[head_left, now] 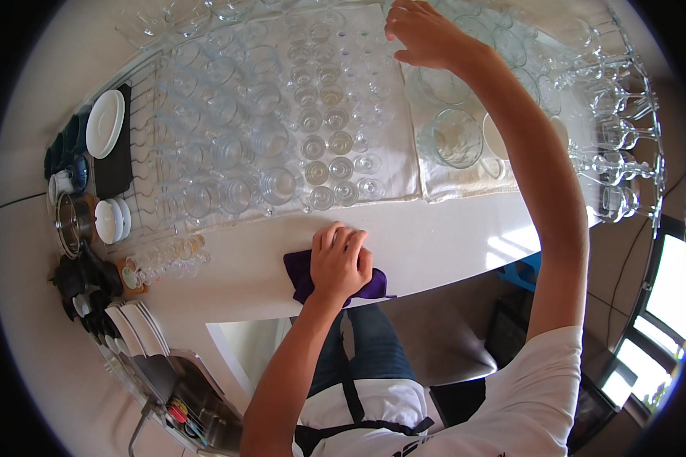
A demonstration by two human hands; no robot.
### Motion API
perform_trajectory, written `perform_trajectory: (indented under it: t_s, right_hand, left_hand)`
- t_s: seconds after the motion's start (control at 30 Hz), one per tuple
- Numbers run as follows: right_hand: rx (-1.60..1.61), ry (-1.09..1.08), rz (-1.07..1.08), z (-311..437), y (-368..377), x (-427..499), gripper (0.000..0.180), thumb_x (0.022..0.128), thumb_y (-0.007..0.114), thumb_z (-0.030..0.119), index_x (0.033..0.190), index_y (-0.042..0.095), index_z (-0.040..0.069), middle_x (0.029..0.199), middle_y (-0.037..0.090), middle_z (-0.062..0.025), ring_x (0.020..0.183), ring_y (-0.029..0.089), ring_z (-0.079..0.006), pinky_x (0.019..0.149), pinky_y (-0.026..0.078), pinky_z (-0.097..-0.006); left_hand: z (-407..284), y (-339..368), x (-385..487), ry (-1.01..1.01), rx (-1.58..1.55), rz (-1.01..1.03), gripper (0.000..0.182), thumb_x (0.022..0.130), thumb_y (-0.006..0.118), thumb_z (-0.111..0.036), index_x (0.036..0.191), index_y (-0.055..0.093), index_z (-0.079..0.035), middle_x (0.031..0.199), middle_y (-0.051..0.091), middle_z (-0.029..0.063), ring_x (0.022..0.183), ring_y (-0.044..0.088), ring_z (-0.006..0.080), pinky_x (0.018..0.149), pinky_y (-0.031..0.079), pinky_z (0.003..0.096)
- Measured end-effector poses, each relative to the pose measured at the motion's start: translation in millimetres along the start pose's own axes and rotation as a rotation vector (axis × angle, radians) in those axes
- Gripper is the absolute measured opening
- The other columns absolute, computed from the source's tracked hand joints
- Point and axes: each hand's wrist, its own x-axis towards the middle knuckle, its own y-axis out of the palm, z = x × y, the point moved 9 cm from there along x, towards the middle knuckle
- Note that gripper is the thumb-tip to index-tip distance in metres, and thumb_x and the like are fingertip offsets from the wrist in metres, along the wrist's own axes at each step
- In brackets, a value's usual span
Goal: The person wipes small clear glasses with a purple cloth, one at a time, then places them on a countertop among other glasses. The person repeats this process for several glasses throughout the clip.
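Observation:
My left hand point(340, 264) rests on a bunched purple cloth point(299, 276) at the counter's near edge. Its fingers are bent and reach past the cloth; its palm side is hidden. Stretched far over the counter, my right hand point(422, 33) is among glassware at the back, fingers curled and thumb apart. Whether it touches or holds a clear glass cannot be made out. Rows of small glasses point(316, 172) stand on a white cloth point(397, 174) before me. Wider glass tumblers point(278, 186) fill the left side. Beneath my right forearm are a large glass bowl point(456, 139) and a white mug point(494, 137).
Stemmed glasses point(617, 134) hang on a wire rack at the right. On the left are a wire rack point(140, 171), white plates point(104, 124), tiny glasses point(163, 257) and white rectangular dishes point(139, 328). A metal sink point(208, 394) lies at lower left.

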Motion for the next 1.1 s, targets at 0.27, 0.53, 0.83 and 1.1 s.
perform_trajectory:
  t_s: [0.27, 0.53, 0.83, 1.1]
  right_hand:
    - [-0.033, -0.026, -0.015, -0.3, 3.5, 2.6, 0.034, 0.067, 0.077, 0.028, 0.085, 0.073, 0.000, 0.099, 0.067, -0.0176, 0.109, 0.057, -0.0352, 0.097, 0.045, -0.0459]
    - [-0.018, -0.038, -0.030, -1.2, 4.3, 2.1, 0.034, 0.069, 0.076, 0.028, 0.086, 0.072, 0.000, 0.100, 0.066, -0.0182, 0.110, 0.056, -0.0359, 0.096, 0.044, -0.0467]
    - [-0.014, -0.026, -0.016, -0.4, -3.2, 3.8, 0.030, 0.066, 0.076, 0.023, 0.083, 0.073, -0.001, 0.099, 0.066, -0.0199, 0.109, 0.057, -0.0362, 0.096, 0.045, -0.0461]
    - [-0.018, -0.001, -0.046, 0.5, -3.2, 6.8, 0.029, 0.065, 0.075, 0.019, 0.084, 0.074, -0.002, 0.104, 0.066, -0.0216, 0.111, 0.057, -0.0361, 0.098, 0.044, -0.0458]
  left_hand:
    - [0.2, 0.2, -0.2, -0.006, 0.003, 0.009, 0.025, 0.072, 0.063, -0.007, 0.097, 0.064, -0.008, 0.093, 0.064, 0.0068, 0.102, 0.059, 0.0298, 0.090, 0.045, 0.0430]
    - [0.5, 0.4, -0.1, -0.010, 0.005, 0.010, 0.024, 0.073, 0.062, -0.008, 0.097, 0.064, -0.008, 0.092, 0.063, 0.0065, 0.102, 0.059, 0.0297, 0.090, 0.046, 0.0439]
    - [1.3, 0.6, -0.6, -0.010, 0.000, 0.007, 0.025, 0.073, 0.063, -0.008, 0.097, 0.064, -0.008, 0.092, 0.063, 0.0080, 0.102, 0.059, 0.0305, 0.090, 0.046, 0.0447]
    - [0.8, 1.1, 0.0, -0.009, -0.002, 0.017, 0.025, 0.072, 0.063, -0.008, 0.097, 0.065, -0.008, 0.092, 0.063, 0.0074, 0.102, 0.059, 0.0304, 0.090, 0.046, 0.0444]
